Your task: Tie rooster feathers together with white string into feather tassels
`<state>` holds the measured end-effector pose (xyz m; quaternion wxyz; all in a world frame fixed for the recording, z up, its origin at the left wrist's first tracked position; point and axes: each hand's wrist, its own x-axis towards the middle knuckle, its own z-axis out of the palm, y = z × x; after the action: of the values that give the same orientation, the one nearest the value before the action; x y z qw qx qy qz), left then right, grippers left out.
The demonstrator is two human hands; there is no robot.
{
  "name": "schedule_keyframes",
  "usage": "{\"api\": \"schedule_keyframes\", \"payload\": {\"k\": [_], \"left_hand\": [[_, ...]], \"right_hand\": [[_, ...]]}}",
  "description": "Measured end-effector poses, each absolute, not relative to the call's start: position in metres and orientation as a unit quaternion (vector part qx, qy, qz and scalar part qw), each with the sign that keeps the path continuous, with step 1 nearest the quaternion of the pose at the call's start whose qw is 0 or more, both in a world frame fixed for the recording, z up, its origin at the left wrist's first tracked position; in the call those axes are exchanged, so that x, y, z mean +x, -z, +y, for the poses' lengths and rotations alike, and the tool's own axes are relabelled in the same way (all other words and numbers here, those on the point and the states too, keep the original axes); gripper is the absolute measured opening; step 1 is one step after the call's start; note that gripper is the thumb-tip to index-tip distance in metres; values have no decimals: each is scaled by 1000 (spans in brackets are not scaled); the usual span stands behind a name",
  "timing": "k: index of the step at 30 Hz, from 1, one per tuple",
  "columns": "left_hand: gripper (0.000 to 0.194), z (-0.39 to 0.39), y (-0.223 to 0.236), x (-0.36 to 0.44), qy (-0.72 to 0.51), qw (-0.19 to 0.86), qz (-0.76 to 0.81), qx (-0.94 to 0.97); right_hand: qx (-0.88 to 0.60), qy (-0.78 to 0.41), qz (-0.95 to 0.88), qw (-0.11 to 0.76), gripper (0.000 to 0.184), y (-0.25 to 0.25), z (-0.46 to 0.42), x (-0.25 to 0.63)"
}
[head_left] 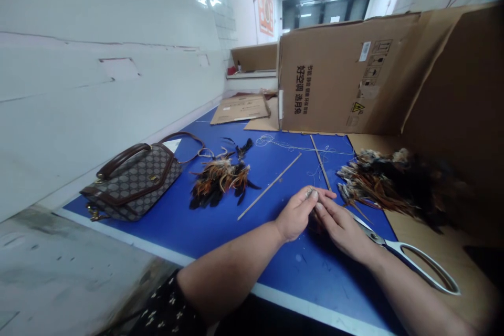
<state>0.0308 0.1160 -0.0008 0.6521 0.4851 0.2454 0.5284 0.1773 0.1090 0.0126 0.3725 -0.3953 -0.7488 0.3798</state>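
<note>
My left hand point(298, 215) and my right hand point(338, 223) meet above the blue table, fingertips pinched together. Something small is between them, mostly hidden by the fingers; a dark reddish-brown patch shows just beneath, and I cannot make out what it is. White-handled scissors point(397, 252) lie partly behind my right forearm. Right of my hands is a large pile of brown and black feathers point(378, 178). A smaller bunch of feathers point(220, 178) rests on the table to the left. Fine pale thread point(283, 144) runs loosely across the table beyond my hands.
A thin strip point(270, 186) lies left of my hands, and another strip point(321, 163) lies beyond them. A patterned handbag point(137, 181) stands at the left edge. Tall cardboard point(331, 79) walls the back and right. Flat cardboard point(240, 109) lies at the far end.
</note>
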Motion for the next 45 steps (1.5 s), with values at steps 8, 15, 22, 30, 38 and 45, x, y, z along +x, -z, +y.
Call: {"api": "schedule_keyframes", "payload": {"k": [8,15,22,30,38,45], "left_hand": [[53,122,6,31,-527,689,186,460],[40,125,5,30,-547,659,231,462],[31,122,0,27,-537,649,224,490],[38,133,6,25,-555,632,289,457],[46,127,12,25,-427,691,292,505],[50,125,11,22,-384,660,337,551]], "right_hand": [[-364,-589,-584,423,43,-11,113,184],[-354,-635,-562,394,50,-8,111,183],[-346,-631,-597,354,48,-3,114,187],[-423,-188,-755,464,20,-23,119,208],[-317,-137,-826,445,43,-6,129,212],[-309,-154,-826,445,39,3,133,214]]}}
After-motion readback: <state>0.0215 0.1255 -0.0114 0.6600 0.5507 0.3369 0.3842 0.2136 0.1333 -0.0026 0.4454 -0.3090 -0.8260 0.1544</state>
